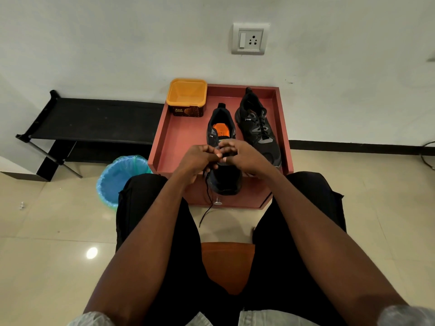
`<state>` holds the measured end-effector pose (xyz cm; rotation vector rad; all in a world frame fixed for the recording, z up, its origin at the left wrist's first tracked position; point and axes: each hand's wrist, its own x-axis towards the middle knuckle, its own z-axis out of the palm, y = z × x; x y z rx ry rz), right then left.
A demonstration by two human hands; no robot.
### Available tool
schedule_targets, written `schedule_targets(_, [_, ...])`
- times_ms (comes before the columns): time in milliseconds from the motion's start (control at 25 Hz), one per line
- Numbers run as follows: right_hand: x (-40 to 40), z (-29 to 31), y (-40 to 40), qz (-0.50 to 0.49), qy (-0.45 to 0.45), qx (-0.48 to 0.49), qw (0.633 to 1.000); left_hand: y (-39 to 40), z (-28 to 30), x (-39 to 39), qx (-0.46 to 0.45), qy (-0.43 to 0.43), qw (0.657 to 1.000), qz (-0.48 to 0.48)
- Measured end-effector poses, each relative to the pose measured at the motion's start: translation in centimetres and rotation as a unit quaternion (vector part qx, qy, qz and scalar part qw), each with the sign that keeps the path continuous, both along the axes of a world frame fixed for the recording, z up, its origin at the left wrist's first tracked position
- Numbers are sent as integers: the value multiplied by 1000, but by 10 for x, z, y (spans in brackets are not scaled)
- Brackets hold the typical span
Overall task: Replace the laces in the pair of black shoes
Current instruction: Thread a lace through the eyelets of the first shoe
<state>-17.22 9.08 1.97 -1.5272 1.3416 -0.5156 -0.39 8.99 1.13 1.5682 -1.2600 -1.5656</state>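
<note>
Two black shoes lie on a reddish wooden tray table (179,137). The near shoe (226,180) has an orange insole and its toe hangs over the table's front edge. Both hands work over its eyelets. My left hand (200,161) pinches a black lace (208,198), whose free end dangles down past the table front. My right hand (244,158) has its fingers closed at the shoe's tongue, seemingly on the same lace. The far shoe (257,128) lies to the right, laced with a black lace.
An empty yellow tub (187,96) stands at the table's back left corner. A bin with a blue liner (117,177) sits on the floor to the left, beside a low black rack (94,118). My knees flank the table; I sit on an orange stool (227,264).
</note>
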Motion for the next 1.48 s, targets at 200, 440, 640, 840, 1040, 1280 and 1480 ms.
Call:
schedule_targets(200, [-8, -10, -8, -114, 80, -67, 988, -4, -1, 3, 4, -8, 999, 45])
schedule_targets(440, [-17, -16, -7, -181, 339, -84, 919, -9, -2, -1, 15, 5, 995, 97])
schedule_targets(640, [-1, -14, -8, -103, 189, -187, 959, -4, -2, -10, -27, 33, 995, 89])
schedule_targets(840, [11, -16, -10, -110, 59, -126, 984, -11, -5, -14, -46, 2, 993, 109])
schedule_targets(1040, [12, -25, -16, -161, 36, -123, 979, -14, -12, -17, -49, 11, 989, 139])
schedule_targets(1280, [16, -39, -17, -134, 300, -198, 923, -24, -35, -14, -13, -33, 973, 227])
schedule_targets(1480, [23, -43, -20, -122, 292, -146, 937, -24, -44, -16, 15, -45, 974, 222])
